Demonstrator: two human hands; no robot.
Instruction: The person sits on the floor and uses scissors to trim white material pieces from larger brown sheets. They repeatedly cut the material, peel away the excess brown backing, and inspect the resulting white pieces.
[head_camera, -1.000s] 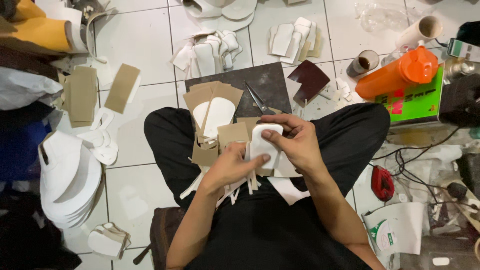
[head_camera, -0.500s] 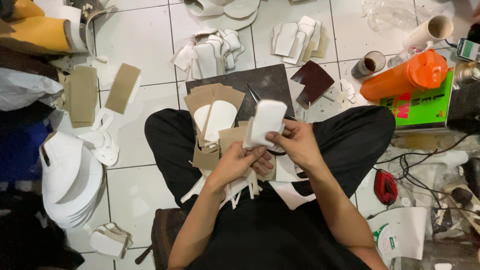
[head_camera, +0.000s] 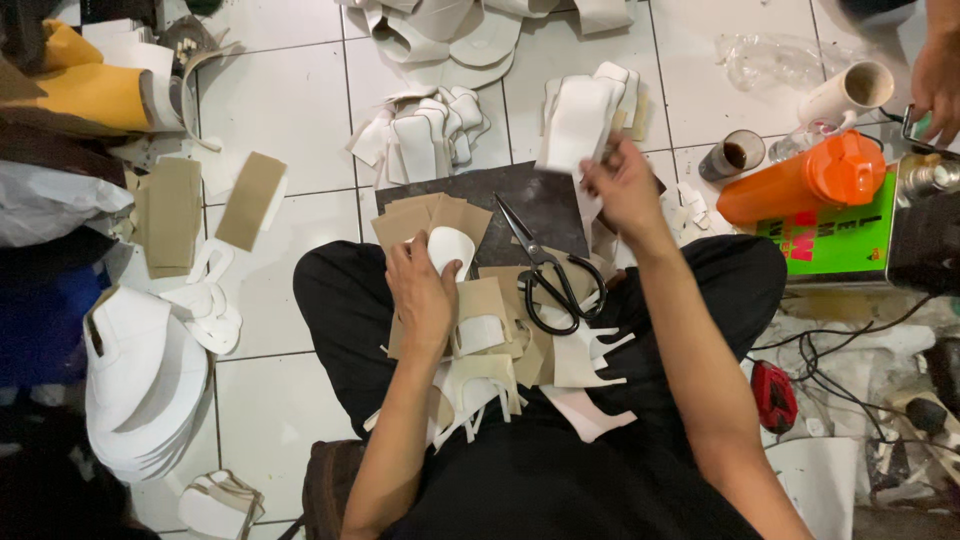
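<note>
My right hand (head_camera: 622, 188) reaches forward over the floor and pinches a long white piece (head_camera: 577, 125), flat and stiff with rounded ends, holding it up above the dark mat (head_camera: 535, 200). My left hand (head_camera: 422, 290) rests on my lap, fingers curled over a small white oval cutout (head_camera: 449, 247) that lies on a stack of tan card patterns (head_camera: 430, 220); I see it pressing down on them, though I cannot tell whether it truly grips the oval. Just beside that hand, black-handled scissors (head_camera: 545, 270) lie with their blades apart, steel tips pointing toward the mat. More tan and white cut shapes (head_camera: 500, 350), some with narrow tabs, spill across my black trousers. Beyond the mat sit two heaps of white pieces (head_camera: 425, 140) with soft rounded outlines, and further up more curved white cutouts (head_camera: 450, 30). To my left on the glossy white tiles lie two tan rectangles (head_camera: 210, 200), thin white loops, and a tall stack of white soles (head_camera: 140, 390), smooth and layered. To my right stands an orange plastic jug (head_camera: 800, 180) on its side beside a green box (head_camera: 835, 235), a small cup (head_camera: 740, 155) of dark liquid, and a white cardboard tube (head_camera: 850, 92). Black cables (head_camera: 830, 350) trail past a small red object (head_camera: 773, 395). Another person's hand (head_camera: 938, 75) shows at the top right corner.
</note>
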